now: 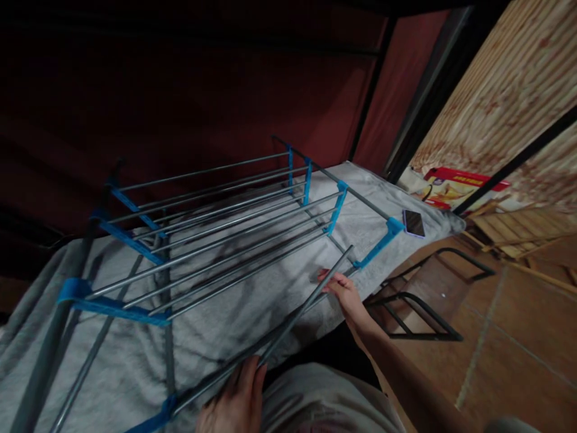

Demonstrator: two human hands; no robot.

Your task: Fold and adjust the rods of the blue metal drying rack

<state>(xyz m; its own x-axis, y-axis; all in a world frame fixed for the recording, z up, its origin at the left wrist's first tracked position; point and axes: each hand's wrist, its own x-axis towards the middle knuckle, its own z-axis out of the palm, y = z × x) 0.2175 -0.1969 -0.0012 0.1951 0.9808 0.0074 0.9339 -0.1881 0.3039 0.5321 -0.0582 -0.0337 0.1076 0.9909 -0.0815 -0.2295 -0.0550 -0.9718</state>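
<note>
The right hand (pixel 345 294) and left hand (pixel 237 394) both have fingers clamped on a grey tube (pixel 303 308), slanting beside the metal rack (pixel 216 244) (its brackets (pixel 337 207) are blue) over a grey blanket (pixel 202 340).

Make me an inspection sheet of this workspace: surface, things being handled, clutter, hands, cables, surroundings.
Surface: wrinkled grey blanket.
Job's things: rack with several parallel bars; grey rod, its upper end free, lower end hidden.
Clutter: phone lying near the blanket's edge.
Hands: left hand holds the rod low; right hand grips it nearer the free end.
Cables: nothing seen for certain.
Surroundings: red-and-yellow box, tiled floor, dim lighting.
</note>
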